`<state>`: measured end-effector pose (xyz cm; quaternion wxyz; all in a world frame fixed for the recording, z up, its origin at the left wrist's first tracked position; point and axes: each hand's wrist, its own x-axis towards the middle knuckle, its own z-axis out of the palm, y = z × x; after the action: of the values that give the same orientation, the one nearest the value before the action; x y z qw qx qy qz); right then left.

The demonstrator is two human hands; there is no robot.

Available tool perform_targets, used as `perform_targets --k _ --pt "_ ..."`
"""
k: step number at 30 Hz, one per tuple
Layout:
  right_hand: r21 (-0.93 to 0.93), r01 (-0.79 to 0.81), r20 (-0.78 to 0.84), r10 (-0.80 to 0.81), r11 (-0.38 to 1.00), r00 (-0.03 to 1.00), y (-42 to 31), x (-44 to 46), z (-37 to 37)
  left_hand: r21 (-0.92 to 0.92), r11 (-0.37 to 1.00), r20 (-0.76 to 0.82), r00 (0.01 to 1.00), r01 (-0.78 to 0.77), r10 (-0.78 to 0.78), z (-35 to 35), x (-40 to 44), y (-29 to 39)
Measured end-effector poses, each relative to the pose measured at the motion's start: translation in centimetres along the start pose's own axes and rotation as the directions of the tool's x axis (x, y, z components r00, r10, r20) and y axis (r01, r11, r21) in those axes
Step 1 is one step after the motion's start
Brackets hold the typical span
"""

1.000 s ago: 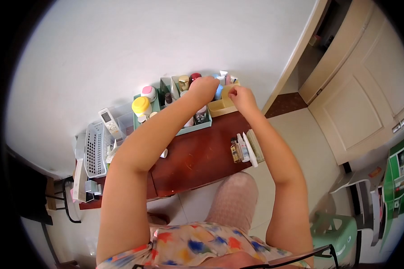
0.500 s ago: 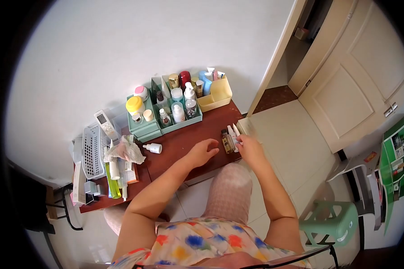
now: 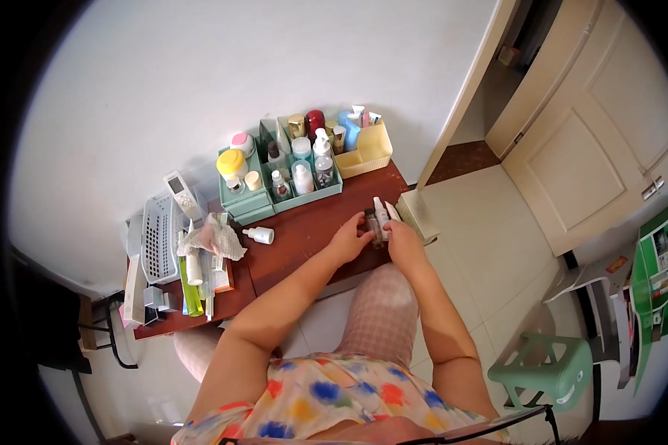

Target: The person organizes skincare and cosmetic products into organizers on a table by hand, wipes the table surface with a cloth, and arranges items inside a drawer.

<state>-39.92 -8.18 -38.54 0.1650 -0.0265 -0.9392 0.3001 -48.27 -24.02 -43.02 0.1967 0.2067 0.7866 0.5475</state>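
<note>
My left hand (image 3: 353,239) is at the front right of the table, thumb and fingers apart, with the tips against the left side of a small dark-capped bottle (image 3: 372,222). It does not visibly grip the bottle. My right hand (image 3: 404,243) has its fingers closed around the lower part of a white tube (image 3: 380,208) beside that bottle. Another slim white item (image 3: 393,211) sits just right of the tube, partly hidden by my fingers. Farther left, a white dropper-type bottle (image 3: 260,235) lies on its side on the reddish-brown table (image 3: 300,231).
A green organizer (image 3: 251,209) full of bottles and jars and a cream caddy (image 3: 371,158) stand along the wall. On the left are a white basket (image 3: 159,237), a remote (image 3: 179,191) and a bubble-wrapped item (image 3: 214,239). A green stool (image 3: 545,367) stands at the lower right.
My left hand has moved right, from bare table to the dark-capped bottle. My right hand stays by the white tube. The camera view has shifted slightly.
</note>
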Motion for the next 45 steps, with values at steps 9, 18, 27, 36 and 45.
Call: perform_targets --k 9,18,27,36,45 --pt "0.086 -0.047 0.064 0.041 0.995 0.997 0.6 3.4 4.2 0.039 0.998 -0.183 0.982 0.052 -0.044 -1.7 1.3 -3.2" --pt "-0.148 -0.147 0.127 0.166 0.978 0.978 -2.0 7.5 5.2 -0.008 1.000 -0.237 0.971 0.028 -0.029 -3.3 0.7 -3.3" --pt "0.035 -0.103 0.091 0.099 0.994 0.991 -2.3 10.5 3.5 0.106 0.989 -0.198 0.972 -0.105 0.124 -7.2 -3.2 5.0" --pt "0.271 0.008 -0.127 0.027 0.963 0.992 -0.7 14.1 -1.7 0.402 0.858 -0.247 0.864 -0.321 0.439 -12.6 2.8 12.5" --pt "0.395 -0.028 -0.124 0.084 0.918 0.989 0.8 16.9 -1.2 0.645 0.713 -0.131 0.880 -0.274 0.457 -13.1 11.0 10.3"
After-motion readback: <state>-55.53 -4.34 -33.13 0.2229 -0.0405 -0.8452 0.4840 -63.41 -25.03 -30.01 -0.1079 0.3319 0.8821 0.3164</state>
